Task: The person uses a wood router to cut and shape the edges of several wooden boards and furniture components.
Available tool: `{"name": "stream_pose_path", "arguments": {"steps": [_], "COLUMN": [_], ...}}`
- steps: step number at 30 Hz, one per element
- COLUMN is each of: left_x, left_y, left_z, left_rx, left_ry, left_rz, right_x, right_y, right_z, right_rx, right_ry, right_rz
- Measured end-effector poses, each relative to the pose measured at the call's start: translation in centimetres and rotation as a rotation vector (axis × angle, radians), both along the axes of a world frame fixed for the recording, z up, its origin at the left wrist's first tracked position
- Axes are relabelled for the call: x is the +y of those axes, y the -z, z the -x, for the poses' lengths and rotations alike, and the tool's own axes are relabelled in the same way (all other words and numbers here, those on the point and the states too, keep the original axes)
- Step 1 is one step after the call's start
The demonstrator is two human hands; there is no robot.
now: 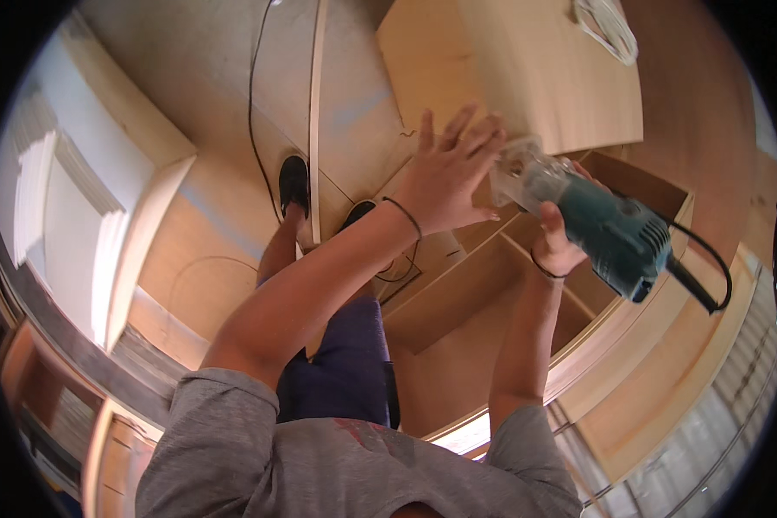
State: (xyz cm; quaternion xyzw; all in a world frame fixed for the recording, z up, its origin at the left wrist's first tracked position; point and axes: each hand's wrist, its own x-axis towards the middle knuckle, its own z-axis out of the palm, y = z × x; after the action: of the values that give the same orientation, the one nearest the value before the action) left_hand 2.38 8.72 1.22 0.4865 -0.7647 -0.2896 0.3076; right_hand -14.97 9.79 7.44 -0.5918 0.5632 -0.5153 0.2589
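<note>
Power tool (613,231): grasped around its teal body by the right hand (558,243). Left hand (451,180): fingers spread beside the clear guard (527,173); contact unclear.

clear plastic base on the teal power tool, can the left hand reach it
Probably yes: the left hand is spread open by the clear plastic base, with nothing visible between them, though contact is unclear; the right hand holds the teal power tool.

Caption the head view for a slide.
Right hand grips a teal power tool over a divided wooden box; left hand spread near the tool's clear base.
</note>
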Motion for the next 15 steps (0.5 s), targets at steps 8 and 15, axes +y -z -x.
{"name": "stream_pose_path", "arguments": {"steps": [8, 15], "left_x": [0.1, -0.4], "left_y": [1.2, 1.1], "left_z": [0.8, 0.9], "left_rx": [0.063, 0.079], "left_ry": [-0.034, -0.071], "left_rz": [-0.016, -0.019], "right_x": [-1.0, -2.4], "right_y": [0.2, -0.6], "right_z": [-0.3, -0.4], "right_rx": [0.171, 0.304], "right_ry": [-0.023, -0.044], "right_rz": [0.059, 0.020]}}
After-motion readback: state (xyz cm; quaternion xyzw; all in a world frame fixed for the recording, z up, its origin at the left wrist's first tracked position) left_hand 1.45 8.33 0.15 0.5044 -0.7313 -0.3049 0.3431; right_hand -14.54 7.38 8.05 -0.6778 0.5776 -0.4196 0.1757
